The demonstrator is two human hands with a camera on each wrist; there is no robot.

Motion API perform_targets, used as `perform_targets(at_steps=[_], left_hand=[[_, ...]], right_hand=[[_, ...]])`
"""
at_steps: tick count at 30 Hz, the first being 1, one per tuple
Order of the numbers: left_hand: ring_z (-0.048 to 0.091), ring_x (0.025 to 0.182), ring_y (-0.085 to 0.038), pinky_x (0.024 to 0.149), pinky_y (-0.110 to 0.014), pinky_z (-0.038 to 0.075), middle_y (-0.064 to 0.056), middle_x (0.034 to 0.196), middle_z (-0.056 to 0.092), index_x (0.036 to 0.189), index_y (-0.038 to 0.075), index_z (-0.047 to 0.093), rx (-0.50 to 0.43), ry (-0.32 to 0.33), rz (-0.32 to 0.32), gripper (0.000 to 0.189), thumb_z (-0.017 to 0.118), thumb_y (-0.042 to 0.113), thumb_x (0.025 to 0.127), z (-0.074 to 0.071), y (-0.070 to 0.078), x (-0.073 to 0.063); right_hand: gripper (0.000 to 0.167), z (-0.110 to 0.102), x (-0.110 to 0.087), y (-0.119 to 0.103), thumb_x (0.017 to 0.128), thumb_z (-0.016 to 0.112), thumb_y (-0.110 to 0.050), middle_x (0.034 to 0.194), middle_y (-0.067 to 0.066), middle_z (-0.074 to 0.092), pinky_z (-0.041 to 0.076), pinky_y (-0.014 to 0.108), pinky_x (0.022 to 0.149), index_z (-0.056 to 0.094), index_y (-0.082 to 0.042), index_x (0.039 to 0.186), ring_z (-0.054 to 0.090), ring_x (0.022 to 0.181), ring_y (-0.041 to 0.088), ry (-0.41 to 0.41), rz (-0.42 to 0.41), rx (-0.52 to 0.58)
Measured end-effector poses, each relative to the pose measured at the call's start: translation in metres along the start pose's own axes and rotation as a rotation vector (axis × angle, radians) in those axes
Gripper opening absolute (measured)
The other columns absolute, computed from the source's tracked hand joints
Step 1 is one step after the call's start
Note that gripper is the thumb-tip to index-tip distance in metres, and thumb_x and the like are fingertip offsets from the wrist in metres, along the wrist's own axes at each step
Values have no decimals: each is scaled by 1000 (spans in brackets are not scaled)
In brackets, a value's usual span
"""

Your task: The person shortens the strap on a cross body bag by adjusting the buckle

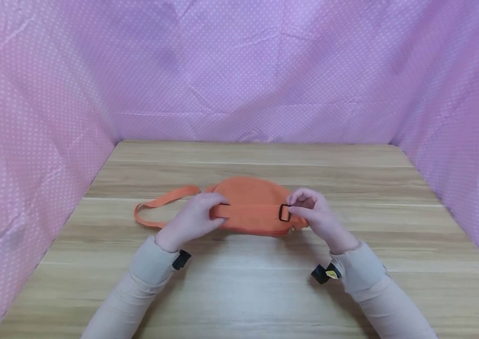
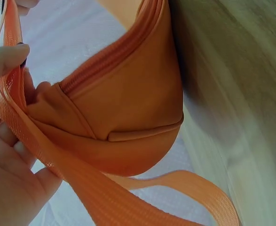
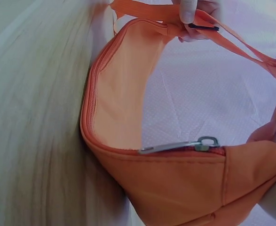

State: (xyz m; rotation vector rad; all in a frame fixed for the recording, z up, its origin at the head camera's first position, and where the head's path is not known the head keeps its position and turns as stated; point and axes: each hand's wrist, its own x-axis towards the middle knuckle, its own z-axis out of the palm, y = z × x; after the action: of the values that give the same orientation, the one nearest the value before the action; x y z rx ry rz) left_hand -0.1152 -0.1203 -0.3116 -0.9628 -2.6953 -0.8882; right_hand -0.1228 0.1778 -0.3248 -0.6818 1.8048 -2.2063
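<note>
An orange waist bag (image 1: 256, 190) lies on the table, its strap (image 1: 247, 211) drawn across the side facing me. My left hand (image 1: 192, 216) grips the strap at the bag's left end, thumb on one side and fingers on the other. A black buckle (image 3: 203, 27) shows by the left thumb in the right wrist view. At the right end, the right hand (image 1: 320, 217) pinches the strap beside a black slider (image 1: 280, 213); its exact fingertip contact is partly hidden. A metal zip pull (image 3: 170, 147) hangs on the bag's zip.
A loose loop of the strap (image 1: 175, 193) spreads on the wood-grain table (image 1: 239, 292), left of the bag. Pink dotted cloth (image 1: 247, 70) stands behind the table and along both sides.
</note>
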Motion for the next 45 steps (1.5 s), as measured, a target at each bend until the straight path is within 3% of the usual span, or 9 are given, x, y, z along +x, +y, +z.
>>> perform_targets(at_steps=[8, 14, 17, 20, 26, 31, 35, 40, 45], left_hand=[[48, 67, -10, 64, -26, 43, 3, 77, 62, 90, 7, 65, 58, 42, 15, 19, 72, 0, 73, -2, -7, -4], [46, 65, -10, 62, -25, 43, 5, 76, 60, 91, 9, 66, 51, 22, -19, 20, 75, 5, 74, -5, -12, -6], [43, 63, -9, 60, -24, 40, 7, 71, 55, 86, 11, 64, 58, -12, -25, 18, 75, 5, 74, -7, -15, -7], [38, 60, -7, 60, -23, 36, 10, 63, 43, 74, 14, 57, 94, -73, 0, 21, 77, 8, 72, -9, -21, -10], [30, 57, -4, 57, -20, 31, 12, 61, 26, 66, 18, 46, 132, -217, 48, 35, 80, 22, 75, -12, -27, -15], [32, 57, -4, 56, -20, 31, 11, 61, 30, 70, 19, 49, 96, -299, -17, 30, 75, 26, 80, -13, -28, -16], [35, 57, -4, 56, -20, 33, 10, 61, 37, 72, 19, 52, 73, -339, -36, 24, 74, 24, 82, -11, -32, -15], [37, 58, -4, 58, -20, 36, 11, 62, 39, 71, 20, 53, 69, -376, -42, 23, 73, 21, 83, -9, -40, -16], [39, 62, -7, 62, -23, 37, 11, 64, 45, 73, 18, 57, 122, -385, 6, 19, 73, 16, 82, -6, -40, -18]], right_hand=[[40, -3, 0, 0, 84, 39, 18, 88, -7, 61, 48, 15, 69, 62, -15, 83, 55, 79, 4, -40, -55, 180], [27, -11, -3, 1, 88, 48, 9, 88, -7, 61, 47, 16, 71, 61, -14, 84, 55, 81, 6, -35, -57, 196], [25, -20, -4, -1, 88, 52, 8, 90, -8, 61, 47, 16, 70, 62, -15, 88, 55, 82, 5, -72, -49, 80], [26, -32, -6, -5, 86, 55, 11, 92, -9, 61, 48, 17, 70, 62, -13, 95, 57, 82, 3, -134, -10, -147], [20, -54, -4, -11, 87, 57, 8, 96, -6, 62, 49, 19, 75, 54, 14, 106, 57, 87, 5, -215, 131, -479], [23, -69, 1, -11, 90, 57, -2, 107, 11, 66, 48, 20, 82, 61, 9, 110, 58, 95, -1, -217, 253, -636], [20, -82, 1, -8, 91, 56, -1, 109, 18, 64, 49, 22, 81, 64, 4, 108, 58, 94, -1, -216, 279, -689], [17, -95, 0, 2, 89, 56, 4, 103, 16, 65, 49, 23, 80, 64, 2, 103, 59, 91, 4, -212, 300, -708], [15, -91, 0, 8, 88, 61, 0, 98, 6, 68, 49, 26, 81, 68, -5, 100, 61, 91, 11, -267, 232, -900]])
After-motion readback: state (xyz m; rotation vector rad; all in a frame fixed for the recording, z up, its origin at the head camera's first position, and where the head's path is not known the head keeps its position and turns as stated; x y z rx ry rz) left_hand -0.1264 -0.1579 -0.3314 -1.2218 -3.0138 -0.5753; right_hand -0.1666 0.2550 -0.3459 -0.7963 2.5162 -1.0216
